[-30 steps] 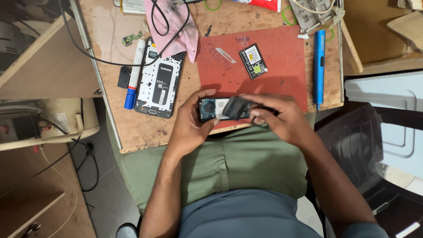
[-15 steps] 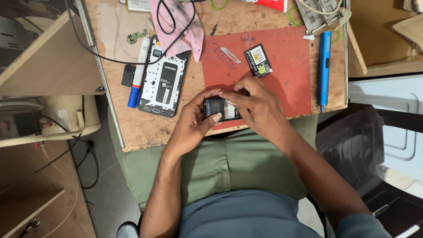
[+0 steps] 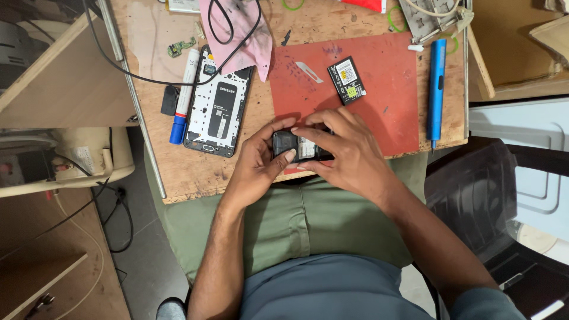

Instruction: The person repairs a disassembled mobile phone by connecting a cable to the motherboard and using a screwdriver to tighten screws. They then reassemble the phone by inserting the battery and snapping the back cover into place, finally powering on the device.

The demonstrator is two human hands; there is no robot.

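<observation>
A small black phone (image 3: 295, 146) with its back open sits at the near edge of a wooden workbench (image 3: 195, 172), held between both hands. My left hand (image 3: 261, 163) grips its left end, thumb on top. My right hand (image 3: 347, 151) covers its right half, fingers pressing down on the back. A black phone battery (image 3: 347, 80) with a label lies apart on the red mat (image 3: 391, 101). A larger opened smartphone frame (image 3: 219, 106) lies to the left.
A blue and white marker (image 3: 182, 98) lies beside the frame. A blue pen-shaped screwdriver (image 3: 436, 86) is at the right edge. A metal blade (image 3: 309, 71), a pink cloth (image 3: 237, 29) with black cable, and a small green circuit board (image 3: 181, 46) lie farther back.
My right hand has moved left over the small phone and now covers its right half. The view has shifted slightly, with the bench a little lower in frame.
</observation>
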